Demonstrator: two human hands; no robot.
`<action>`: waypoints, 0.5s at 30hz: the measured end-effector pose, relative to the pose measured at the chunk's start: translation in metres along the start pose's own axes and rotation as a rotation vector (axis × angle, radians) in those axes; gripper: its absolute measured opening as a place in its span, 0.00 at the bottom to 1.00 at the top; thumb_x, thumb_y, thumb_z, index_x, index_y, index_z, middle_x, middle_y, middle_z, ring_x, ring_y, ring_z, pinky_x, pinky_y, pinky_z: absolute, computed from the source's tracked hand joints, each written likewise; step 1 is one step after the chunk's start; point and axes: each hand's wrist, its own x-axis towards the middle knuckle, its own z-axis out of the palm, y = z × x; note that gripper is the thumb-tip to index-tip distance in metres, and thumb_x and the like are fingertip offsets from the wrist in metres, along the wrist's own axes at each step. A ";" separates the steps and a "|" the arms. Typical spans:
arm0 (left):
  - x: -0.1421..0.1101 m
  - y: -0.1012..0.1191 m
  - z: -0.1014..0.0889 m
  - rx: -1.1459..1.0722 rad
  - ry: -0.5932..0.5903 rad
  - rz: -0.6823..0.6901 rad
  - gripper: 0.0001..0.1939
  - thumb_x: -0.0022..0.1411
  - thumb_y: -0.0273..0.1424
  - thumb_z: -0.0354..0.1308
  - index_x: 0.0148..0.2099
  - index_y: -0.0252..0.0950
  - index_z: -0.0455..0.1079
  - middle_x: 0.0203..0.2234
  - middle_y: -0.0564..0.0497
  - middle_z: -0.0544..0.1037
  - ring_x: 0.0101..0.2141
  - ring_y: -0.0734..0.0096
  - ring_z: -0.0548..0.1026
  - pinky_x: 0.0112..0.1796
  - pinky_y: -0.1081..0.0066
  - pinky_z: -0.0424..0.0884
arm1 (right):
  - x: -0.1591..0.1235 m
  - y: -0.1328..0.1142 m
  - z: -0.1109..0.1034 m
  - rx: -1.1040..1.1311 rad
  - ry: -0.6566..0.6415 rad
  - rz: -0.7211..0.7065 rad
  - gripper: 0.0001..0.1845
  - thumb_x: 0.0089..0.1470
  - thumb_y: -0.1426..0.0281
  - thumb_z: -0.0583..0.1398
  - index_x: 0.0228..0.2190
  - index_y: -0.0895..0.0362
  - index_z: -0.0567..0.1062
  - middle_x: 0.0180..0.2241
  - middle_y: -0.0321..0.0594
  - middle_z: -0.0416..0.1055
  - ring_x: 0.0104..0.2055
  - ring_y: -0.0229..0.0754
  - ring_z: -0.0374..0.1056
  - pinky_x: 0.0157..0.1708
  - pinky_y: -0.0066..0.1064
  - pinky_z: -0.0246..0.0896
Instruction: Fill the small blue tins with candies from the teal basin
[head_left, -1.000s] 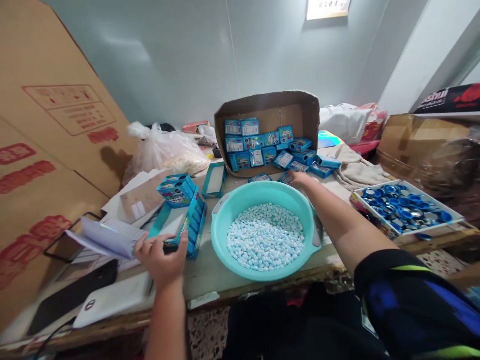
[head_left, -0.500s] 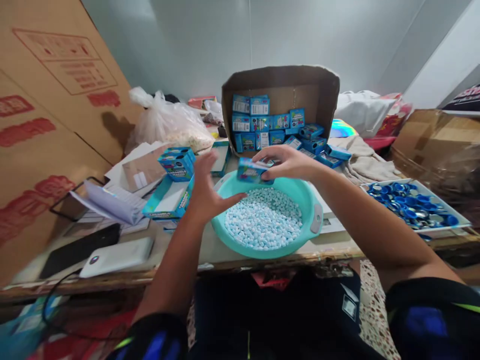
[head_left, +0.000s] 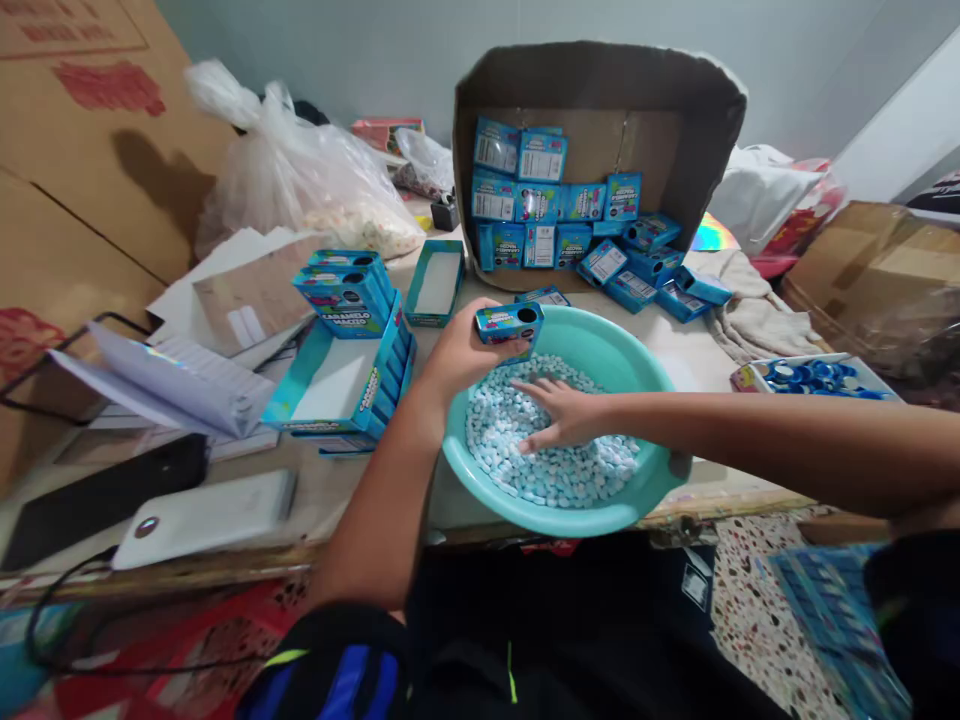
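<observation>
Held in my left hand [head_left: 469, 352] is a small blue candy box [head_left: 510, 325], a dark round hole in its top. It is over the far left rim of a turquoise basin [head_left: 652, 375]. Pale blue and white candies [head_left: 559, 485] cover the basin's bottom. My right hand [head_left: 562, 410] is over these candies with its fingers spread, touching or just above them; I cannot tell which. To the left, a blue display tray [head_left: 330, 385] has a few similar candy boxes [head_left: 349, 295] standing at its far end.
Behind the basin a cardboard carton [head_left: 600, 80] lies on its side, with several blue boxes inside and spilling out. A white tray of blue caps [head_left: 817, 377] is at the right. Left are an empty display tray [head_left: 436, 283], a white power bank [head_left: 206, 515] and a black phone [head_left: 105, 490].
The candy box has passed from my right hand to my left. My right hand has come down to the candies with fingers spread. The view has tilted down and moved closer.
</observation>
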 end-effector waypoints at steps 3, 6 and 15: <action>-0.003 0.000 -0.003 0.129 -0.073 -0.019 0.27 0.49 0.38 0.77 0.47 0.37 0.71 0.38 0.49 0.81 0.41 0.60 0.80 0.42 0.65 0.76 | 0.015 -0.023 0.013 -0.061 0.026 -0.282 0.67 0.47 0.42 0.72 0.76 0.52 0.51 0.76 0.60 0.45 0.78 0.74 0.40 0.74 0.67 0.39; -0.005 -0.001 -0.005 0.205 -0.099 -0.014 0.26 0.52 0.40 0.75 0.48 0.37 0.71 0.38 0.49 0.82 0.42 0.58 0.80 0.41 0.64 0.75 | 0.021 -0.028 0.015 -0.057 0.056 -0.456 0.59 0.50 0.46 0.72 0.73 0.55 0.58 0.73 0.62 0.54 0.75 0.69 0.51 0.73 0.61 0.45; -0.009 0.014 -0.004 0.417 -0.125 -0.028 0.23 0.52 0.39 0.74 0.47 0.37 0.73 0.37 0.51 0.81 0.39 0.60 0.78 0.38 0.67 0.68 | -0.016 -0.020 -0.009 -0.104 -0.153 -0.585 0.47 0.47 0.56 0.75 0.66 0.52 0.71 0.62 0.55 0.71 0.63 0.65 0.68 0.62 0.54 0.65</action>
